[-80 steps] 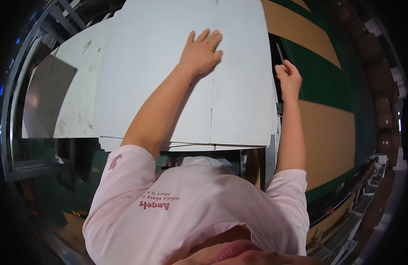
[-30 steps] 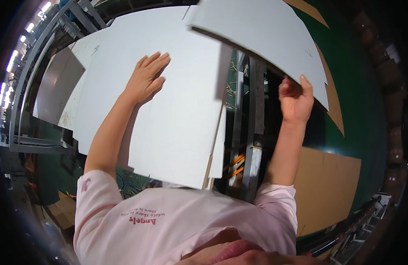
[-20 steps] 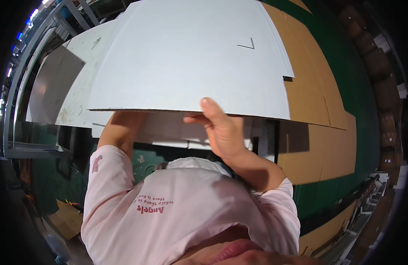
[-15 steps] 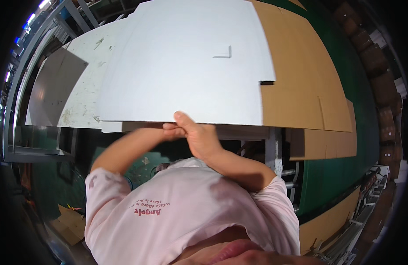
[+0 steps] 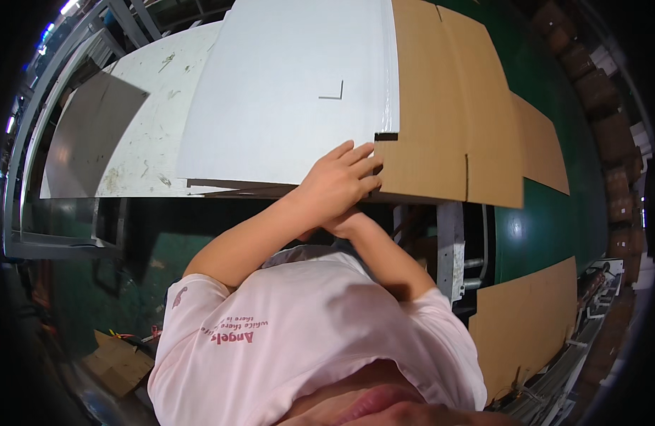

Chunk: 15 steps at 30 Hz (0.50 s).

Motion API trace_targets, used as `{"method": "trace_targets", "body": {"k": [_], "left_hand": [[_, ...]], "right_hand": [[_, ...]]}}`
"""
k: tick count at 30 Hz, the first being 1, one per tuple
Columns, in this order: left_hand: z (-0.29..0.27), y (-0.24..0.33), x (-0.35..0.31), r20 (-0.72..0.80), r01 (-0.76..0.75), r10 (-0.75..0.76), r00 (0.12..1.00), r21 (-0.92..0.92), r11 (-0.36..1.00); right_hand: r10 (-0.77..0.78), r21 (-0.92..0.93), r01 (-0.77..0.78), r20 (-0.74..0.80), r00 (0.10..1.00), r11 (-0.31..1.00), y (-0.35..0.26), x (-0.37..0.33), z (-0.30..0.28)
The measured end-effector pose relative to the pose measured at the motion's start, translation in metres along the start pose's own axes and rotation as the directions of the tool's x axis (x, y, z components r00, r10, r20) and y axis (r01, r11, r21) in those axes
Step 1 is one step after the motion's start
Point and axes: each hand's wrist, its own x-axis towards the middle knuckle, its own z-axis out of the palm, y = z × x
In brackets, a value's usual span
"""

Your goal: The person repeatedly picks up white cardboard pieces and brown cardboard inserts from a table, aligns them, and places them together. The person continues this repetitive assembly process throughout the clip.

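A large cardboard sheet lies before me, with a white part (image 5: 278, 99) and a brown part (image 5: 448, 121). A dark notch (image 5: 386, 137) sits where the two colours meet. My left hand (image 5: 338, 181) rests on the near edge beside that notch, its fingers stretched out and a little apart on the surface. Tucked beneath it at the near edge is my right hand (image 5: 342, 224); its fingers are hidden by the left hand and the sheet. The forearms come together there.
A scuffed white tabletop (image 5: 150, 121) extends left, with a grey panel (image 5: 93, 135) at its end. Another brown cardboard piece (image 5: 540, 142) shows at the right. Below are a metal frame (image 5: 452, 248), a leaning cardboard sheet (image 5: 526, 326) and a small open carton (image 5: 118, 362).
The cardboard sheet has shifted left, both white and brown parts. My left hand has come from under the edge onto the top; my right hand has slid right and dropped below the edge.
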Motion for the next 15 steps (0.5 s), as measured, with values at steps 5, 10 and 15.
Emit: {"method": "trace_targets", "body": {"k": [5,10,15], "left_hand": [[0.021,-0.002,0.002,0.018,0.024,-0.026,1.000,0.074,0.997],[0.025,-0.002,0.003,-0.085,0.015,-0.012,0.996,0.038,0.999],[0.027,-0.002,0.003,-0.154,0.071,-0.066,0.986,0.024,0.997]], "right_hand": [[0.327,0.407,-0.211,-0.240,0.914,0.889,-0.013,-0.140,-0.153],[0.107,0.310,0.521,-0.918,0.382,0.795,-0.025,-0.193,-0.264],[-0.372,-0.334,0.292,-0.924,0.086,0.896,-0.100,-0.145,-0.223]]}}
